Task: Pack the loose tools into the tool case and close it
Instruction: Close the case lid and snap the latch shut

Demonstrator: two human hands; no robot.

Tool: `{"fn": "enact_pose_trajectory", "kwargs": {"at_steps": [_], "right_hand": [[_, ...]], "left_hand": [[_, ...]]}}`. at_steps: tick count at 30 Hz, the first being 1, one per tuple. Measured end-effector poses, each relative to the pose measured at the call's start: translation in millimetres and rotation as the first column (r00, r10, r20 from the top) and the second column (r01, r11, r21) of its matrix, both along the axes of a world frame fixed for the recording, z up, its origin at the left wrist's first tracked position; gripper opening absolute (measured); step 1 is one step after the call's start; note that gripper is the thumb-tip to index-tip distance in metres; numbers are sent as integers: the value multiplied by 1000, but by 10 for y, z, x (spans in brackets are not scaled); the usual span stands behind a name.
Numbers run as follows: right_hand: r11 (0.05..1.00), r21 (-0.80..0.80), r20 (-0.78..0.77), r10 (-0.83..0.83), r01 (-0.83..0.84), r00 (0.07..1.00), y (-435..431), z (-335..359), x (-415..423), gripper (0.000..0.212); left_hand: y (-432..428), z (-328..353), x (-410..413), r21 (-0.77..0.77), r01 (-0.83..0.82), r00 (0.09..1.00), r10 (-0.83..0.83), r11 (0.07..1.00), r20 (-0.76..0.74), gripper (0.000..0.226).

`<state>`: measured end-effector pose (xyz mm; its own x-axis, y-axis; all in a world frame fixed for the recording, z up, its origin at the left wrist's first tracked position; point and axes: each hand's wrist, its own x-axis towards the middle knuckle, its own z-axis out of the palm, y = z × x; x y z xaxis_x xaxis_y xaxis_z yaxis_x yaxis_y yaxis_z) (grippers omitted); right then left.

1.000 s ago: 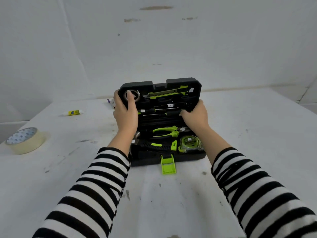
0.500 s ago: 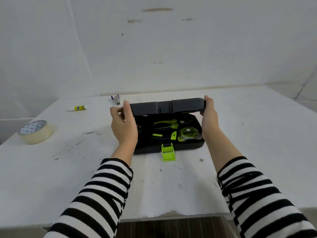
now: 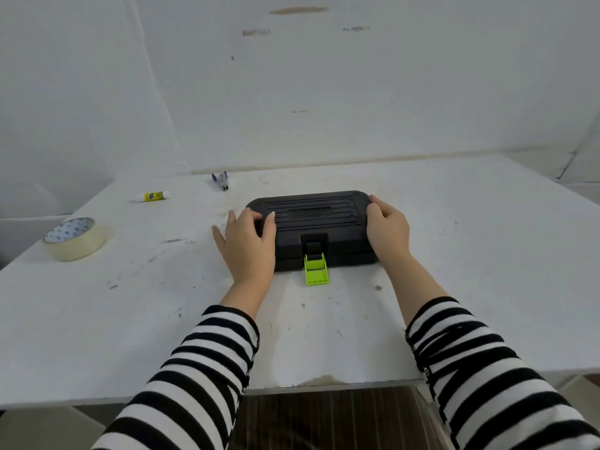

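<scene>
1. While both hands rest on it, the black tool case (image 3: 318,216) lies flat mid-surface with its lid down on the base; no loose tools show on the white surface (image 3: 470,254).
2. Green latch (image 3: 315,271) at the case's 6 o'clock edge is flipped out and lies flat on the surface, not snapped over the lid.
3. Left hand (image 3: 250,245) covers the 9 o'clock end of the case. Its fingers (image 3: 271,219) are straight and spread, lying on the lid, gripping nothing. The thumb sticks out toward 9 o'clock over the surface.
4. Right hand (image 3: 388,232) sits on the 3 o'clock end of the lid. Fingers are together and only lightly bent, laid over the lid edge up to the 1 o'clock corner. This looks like pressing, not clasping.
5. Both arms wear black-and-white striped sleeves (image 3: 207,368), coming in from 6 o'clock.
6. Masking tape roll (image 3: 76,240) lies flat well apart from the case at 9 o'clock, near the surface edge.
7. Glue stick (image 3: 152,196) lies on its side at 10 o'clock.
8. Small purple-and-white item (image 3: 221,180) sits at 11 o'clock near the back wall, too small to identify.
</scene>
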<state>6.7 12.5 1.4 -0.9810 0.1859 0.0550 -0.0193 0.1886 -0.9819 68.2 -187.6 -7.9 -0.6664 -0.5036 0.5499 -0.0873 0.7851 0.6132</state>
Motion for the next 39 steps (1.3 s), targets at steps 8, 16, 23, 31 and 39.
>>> {"fn": "enact_pose_trajectory", "kwargs": {"at_steps": [8,16,23,31,39], "right_hand": [[896,408,-339,-29,175,940,-101,142,-125,32],[570,746,-572,283,345,770,-246,-174,-132,55],[268,961,-177,435,61,883,-243,-34,-94,128],[341,921,-338,461,188,820,-281,-227,-115,106],[545,763,-579,337,348,742,-325,-314,-228,57]], "left_hand": [[77,71,-115,-421,223,970,-158,879,184,67],[-80,172,-412,-400,288,867,-60,870,494,75],[-123,233,-585,-360,278,834,-37,891,551,75],[-134,285,-604,-332,302,803,-51,893,593,77],[-247,448,-609,-136,424,667,-207,896,716,89]]}}
